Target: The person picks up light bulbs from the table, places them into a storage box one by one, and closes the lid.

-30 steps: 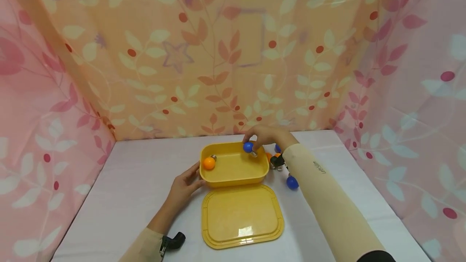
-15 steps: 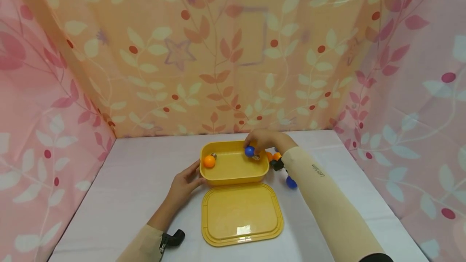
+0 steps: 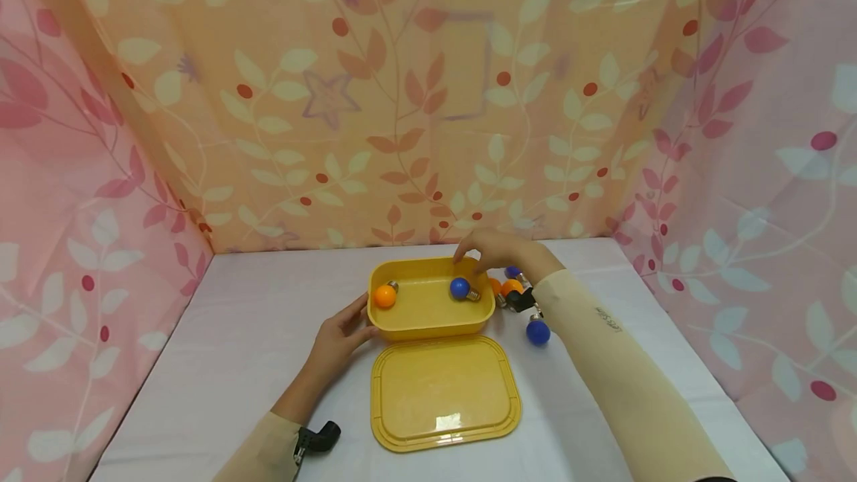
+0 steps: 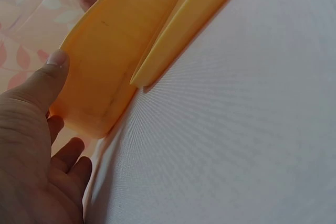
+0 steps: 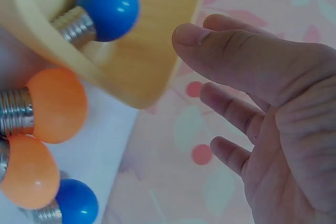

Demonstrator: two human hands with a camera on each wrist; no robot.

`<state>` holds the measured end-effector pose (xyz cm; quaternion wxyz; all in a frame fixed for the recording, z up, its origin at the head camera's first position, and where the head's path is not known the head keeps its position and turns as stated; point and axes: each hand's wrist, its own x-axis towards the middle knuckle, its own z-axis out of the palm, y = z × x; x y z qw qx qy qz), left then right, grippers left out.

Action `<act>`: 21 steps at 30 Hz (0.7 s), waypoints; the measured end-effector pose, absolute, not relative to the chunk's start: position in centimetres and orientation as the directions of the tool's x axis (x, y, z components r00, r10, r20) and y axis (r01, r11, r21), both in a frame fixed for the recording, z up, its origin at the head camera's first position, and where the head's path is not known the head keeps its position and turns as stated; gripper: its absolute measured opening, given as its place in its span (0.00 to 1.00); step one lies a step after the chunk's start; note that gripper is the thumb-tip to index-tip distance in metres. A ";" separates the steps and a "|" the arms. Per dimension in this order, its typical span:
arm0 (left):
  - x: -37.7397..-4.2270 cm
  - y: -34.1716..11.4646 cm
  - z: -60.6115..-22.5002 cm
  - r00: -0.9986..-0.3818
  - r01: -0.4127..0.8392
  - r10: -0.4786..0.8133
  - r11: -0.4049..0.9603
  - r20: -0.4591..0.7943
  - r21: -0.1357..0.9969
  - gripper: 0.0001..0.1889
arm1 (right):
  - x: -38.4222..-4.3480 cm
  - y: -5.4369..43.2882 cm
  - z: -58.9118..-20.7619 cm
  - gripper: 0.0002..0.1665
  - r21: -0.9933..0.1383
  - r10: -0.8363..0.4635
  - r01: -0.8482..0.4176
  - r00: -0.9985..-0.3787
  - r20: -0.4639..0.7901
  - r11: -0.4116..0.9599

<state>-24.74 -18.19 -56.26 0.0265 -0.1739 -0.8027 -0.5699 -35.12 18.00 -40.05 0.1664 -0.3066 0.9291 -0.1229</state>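
A blue light bulb (image 3: 460,288) with a silver screw base lies in the right part of the yellow box (image 3: 428,331). At the box's left end lies an orange bulb (image 3: 384,296). My right hand (image 3: 498,248) hovers over the box's back right corner, holding nothing; the right wrist view shows its fingers loose and apart from the blue bulb (image 5: 109,10). My left hand (image 3: 339,338) rests against the box's left end. In the left wrist view its thumb touches the wall (image 4: 107,56) and its fingers are loosely bent beside it.
Right of the box lie orange bulbs (image 5: 56,106) and blue bulbs (image 3: 538,332), partly hidden by the right wrist's black camera mount (image 3: 521,299). The yellow lid (image 3: 445,393) lies flat in front of the box. Patterned cloth (image 3: 402,95) walls enclose the white table (image 3: 268,296).
My right hand has lowered the blue bulb into the box, let it go, and risen slightly back and to the right. The left hand stays at the box's left end.
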 end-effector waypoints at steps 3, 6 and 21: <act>-24.8 -18.2 -56.3 -0.936 0.315 0.250 0.288 0.246 0.904 0.40 | -34.7 18.5 -39.3 0.24 -0.301 -0.623 -0.559 -0.757 -0.194 0.773; -24.9 -18.2 -56.2 -0.935 0.318 0.252 0.290 0.249 0.903 0.40 | -34.1 19.1 -38.8 0.23 -0.286 -0.628 -0.574 -0.762 -0.157 0.767; -24.9 -18.1 -56.2 -0.947 0.279 0.246 0.304 0.208 0.911 0.41 | -30.0 22.6 -39.4 0.23 -0.400 -0.592 -0.541 -0.806 -0.005 0.740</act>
